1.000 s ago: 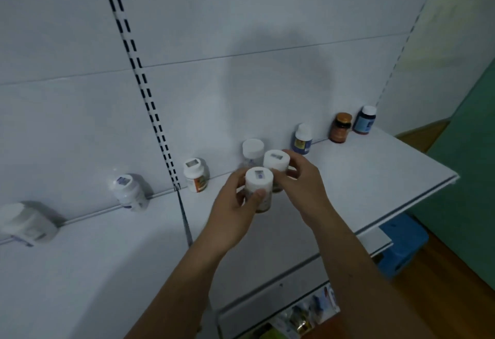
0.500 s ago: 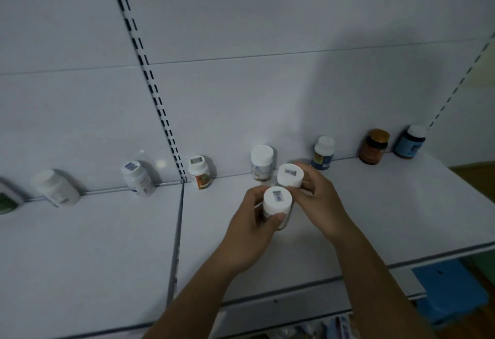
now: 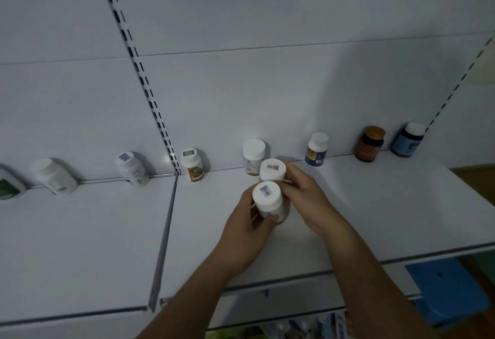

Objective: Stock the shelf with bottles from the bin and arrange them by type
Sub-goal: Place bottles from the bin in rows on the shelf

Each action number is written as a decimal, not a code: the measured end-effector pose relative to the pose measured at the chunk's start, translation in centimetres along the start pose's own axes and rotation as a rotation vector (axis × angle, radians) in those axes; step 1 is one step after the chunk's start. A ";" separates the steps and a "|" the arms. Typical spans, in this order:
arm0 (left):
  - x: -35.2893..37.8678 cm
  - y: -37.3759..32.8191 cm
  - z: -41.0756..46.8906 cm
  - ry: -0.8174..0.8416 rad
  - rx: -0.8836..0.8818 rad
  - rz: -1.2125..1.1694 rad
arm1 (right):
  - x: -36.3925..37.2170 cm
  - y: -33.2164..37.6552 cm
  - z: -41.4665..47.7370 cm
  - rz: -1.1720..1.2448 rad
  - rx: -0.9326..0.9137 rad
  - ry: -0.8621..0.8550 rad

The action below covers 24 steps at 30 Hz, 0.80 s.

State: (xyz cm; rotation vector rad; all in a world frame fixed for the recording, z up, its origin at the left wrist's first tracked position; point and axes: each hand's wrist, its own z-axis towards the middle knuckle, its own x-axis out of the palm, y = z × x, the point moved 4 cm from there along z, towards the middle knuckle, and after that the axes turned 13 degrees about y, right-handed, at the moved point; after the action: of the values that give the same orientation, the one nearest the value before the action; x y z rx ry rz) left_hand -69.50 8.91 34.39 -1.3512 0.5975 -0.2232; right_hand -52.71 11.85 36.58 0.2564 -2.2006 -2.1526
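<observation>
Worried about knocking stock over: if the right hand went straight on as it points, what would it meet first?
Probably the plain-capped white bottle, right behind the rear sticker-capped bottle that the right hand holds; depth between them is unclear.

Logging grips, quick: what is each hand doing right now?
Left hand: grips the nearer white-capped white plastic bottle.
Right hand: grips the farther white-capped white plastic bottle.

Dim light on a white panelled back wall (image 3: 267,17) — black-slotted uprights (image 3: 139,69), wooden floor (image 3: 479,178) at right.
</observation>
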 end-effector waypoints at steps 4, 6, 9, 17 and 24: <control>-0.6 -0.6 0.6 -0.036 0.027 0.092 | 1.1 0.5 1.3 0.041 0.031 0.028; -0.8 -0.6 1.1 -0.034 0.016 0.160 | 1.3 0.6 1.6 0.060 0.036 0.013; -1.0 -0.3 1.7 -0.036 -0.002 0.184 | 1.4 0.5 2.1 0.093 0.059 -0.029; -0.6 -0.3 1.4 -0.050 -0.005 0.197 | 1.5 -0.2 2.7 0.099 0.093 -0.070; -0.8 -0.2 1.4 -0.060 -0.035 0.184 | 1.5 -0.4 2.4 0.031 0.078 -0.116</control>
State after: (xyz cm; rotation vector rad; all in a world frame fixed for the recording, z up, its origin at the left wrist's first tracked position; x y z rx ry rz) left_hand -69.36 10.41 34.92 -1.3233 0.6729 -0.0231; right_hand -54.51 14.00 36.00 0.1027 -2.3372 -2.1197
